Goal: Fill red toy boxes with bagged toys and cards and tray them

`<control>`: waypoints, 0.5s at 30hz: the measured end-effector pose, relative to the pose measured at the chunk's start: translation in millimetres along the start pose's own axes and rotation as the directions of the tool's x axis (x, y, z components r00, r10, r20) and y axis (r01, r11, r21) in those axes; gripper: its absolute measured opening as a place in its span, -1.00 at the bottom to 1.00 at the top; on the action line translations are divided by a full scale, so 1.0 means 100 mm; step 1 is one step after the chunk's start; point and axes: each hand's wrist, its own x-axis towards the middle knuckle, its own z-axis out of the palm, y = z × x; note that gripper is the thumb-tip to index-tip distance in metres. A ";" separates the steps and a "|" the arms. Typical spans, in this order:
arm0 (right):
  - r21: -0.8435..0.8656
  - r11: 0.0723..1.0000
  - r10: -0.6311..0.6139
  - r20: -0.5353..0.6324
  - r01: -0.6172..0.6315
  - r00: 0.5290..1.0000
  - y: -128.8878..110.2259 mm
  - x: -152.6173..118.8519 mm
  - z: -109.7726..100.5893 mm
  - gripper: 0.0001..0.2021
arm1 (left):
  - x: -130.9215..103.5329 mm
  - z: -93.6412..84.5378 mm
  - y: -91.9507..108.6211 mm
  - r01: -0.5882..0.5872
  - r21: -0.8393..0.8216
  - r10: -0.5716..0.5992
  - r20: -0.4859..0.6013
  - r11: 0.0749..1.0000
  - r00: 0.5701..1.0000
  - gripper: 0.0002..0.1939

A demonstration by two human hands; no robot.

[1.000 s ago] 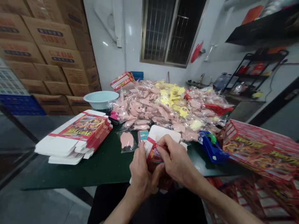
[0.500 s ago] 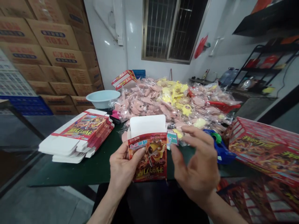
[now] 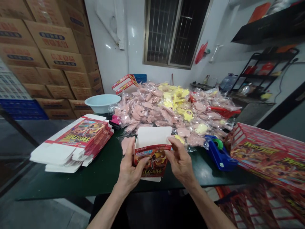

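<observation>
Between my two hands is a red printed carton (image 3: 152, 161), its top open and a white flap (image 3: 154, 136) standing up at the back. My left hand (image 3: 131, 165) grips the carton's left side, thumb across the front. At its right side my right hand (image 3: 180, 160) is closed on the edge, thumb on the front panel. Another white flap (image 3: 152, 179) sticks out below the carton. Just beyond lies a large heap of bagged pink pieces (image 3: 147, 109) and yellow pieces (image 3: 175, 95) in clear plastic.
Flat folded cartons (image 3: 81, 135) are stacked at left. A blue tape dispenser (image 3: 220, 156) stands at right beside made-up red boxes (image 3: 267, 152). A pale blue basin (image 3: 102, 103) sits behind the stack. Brown cardboard boxes (image 3: 59, 41) rise along the left wall.
My right hand has come in from the right and taken hold of the carton. The carton has opened out from flatter to box-shaped, and its lower flap now shows.
</observation>
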 end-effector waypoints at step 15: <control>0.129 0.985 0.111 0.014 -0.112 0.994 -0.33 0.10 -0.14 -0.91 | 0.13 0.08 0.42 0.091 -0.267 -0.149 -0.205 0.959 0.967 -0.79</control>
